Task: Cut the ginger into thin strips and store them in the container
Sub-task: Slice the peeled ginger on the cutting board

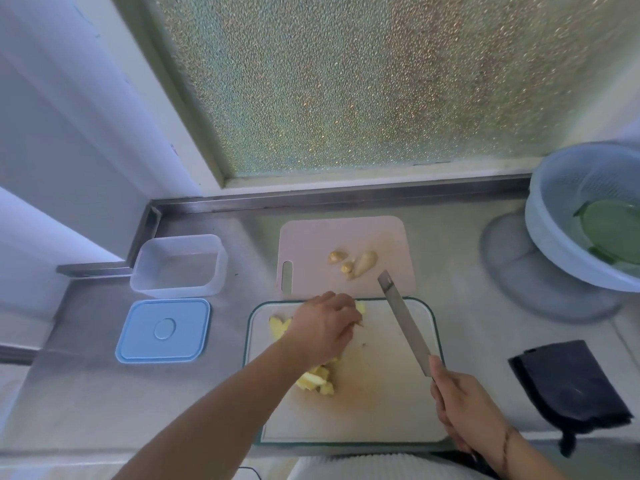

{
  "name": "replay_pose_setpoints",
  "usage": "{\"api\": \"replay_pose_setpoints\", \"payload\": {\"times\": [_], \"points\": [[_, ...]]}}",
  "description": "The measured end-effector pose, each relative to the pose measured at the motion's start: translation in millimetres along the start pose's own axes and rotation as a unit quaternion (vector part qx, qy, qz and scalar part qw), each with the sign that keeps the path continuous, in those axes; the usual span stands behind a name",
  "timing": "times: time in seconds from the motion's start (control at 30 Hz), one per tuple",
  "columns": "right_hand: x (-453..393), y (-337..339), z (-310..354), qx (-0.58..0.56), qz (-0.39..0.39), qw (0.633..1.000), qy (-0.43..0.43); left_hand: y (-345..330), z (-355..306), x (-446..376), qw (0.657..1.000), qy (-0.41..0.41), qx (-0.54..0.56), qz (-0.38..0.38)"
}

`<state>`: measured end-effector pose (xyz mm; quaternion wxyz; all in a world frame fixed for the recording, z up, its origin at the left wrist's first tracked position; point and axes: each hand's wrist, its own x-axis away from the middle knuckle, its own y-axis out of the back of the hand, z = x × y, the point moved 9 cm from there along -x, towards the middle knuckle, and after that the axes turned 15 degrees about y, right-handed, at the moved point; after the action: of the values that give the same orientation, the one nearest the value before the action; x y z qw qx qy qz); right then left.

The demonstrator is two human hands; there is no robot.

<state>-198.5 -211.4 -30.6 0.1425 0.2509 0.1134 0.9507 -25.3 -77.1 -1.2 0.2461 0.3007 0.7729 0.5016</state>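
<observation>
The left hand (325, 327) reaches over the far left part of the white cutting board (377, 403), palm down, fingers curled toward a small pale piece of ginger at its fingertips; whether it actually pinches that piece cannot be told. The right hand (464, 410) is wrapped around the handle of a knife (403, 320) near the board's right edge, and the long blade points away from the person, its tip reaching over the near right corner of the pink board (346, 237).

Peeled yellow ginger pieces (317, 381) lie in a small heap on the white board just below the left wrist, and another slice (278, 325) lies beside the hand near the board's far left corner. On the pink board, which touches the far edge of the white one, sit a few unpeeled ginger knobs (353, 263) near its middle.

The clear container (180, 265) stands open on the steel counter (460, 306), left of the pink board, close to the counter's far left corner. Its blue lid (164, 330) lies flat just in front of it. At the counter's far right edge stands a pale blue colander (561, 216) with something green inside, and a dark cloth (568, 382) lies near the front right edge.
</observation>
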Motion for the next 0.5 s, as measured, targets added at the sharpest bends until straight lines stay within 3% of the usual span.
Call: {"api": "replay_pose_setpoints", "payload": {"times": [0.13, 0.3, 0.37, 0.5], "points": [[-2.2, 6.1, -9.5, -0.017, 0.001, 1.000, -0.015, -41.7, -23.5, 46.4, 0.996, -0.071, 0.047, -0.039], [-3.3, 7.7, -19.5, -0.033, 0.021, 0.998, -0.040, -64.4, -22.8, 83.1, 0.997, -0.017, 0.072, -0.012], [-5.4, 7.7, -20.3, -0.038, 0.025, 0.998, -0.037, -53.6, -21.6, 83.9, 0.996, -0.001, 0.078, -0.034], [-10.8, 7.9, -20.7, -0.033, 0.038, 0.998, -0.028, -36.5, -3.5, 57.0, 0.989, 0.123, 0.032, -0.079]]}}
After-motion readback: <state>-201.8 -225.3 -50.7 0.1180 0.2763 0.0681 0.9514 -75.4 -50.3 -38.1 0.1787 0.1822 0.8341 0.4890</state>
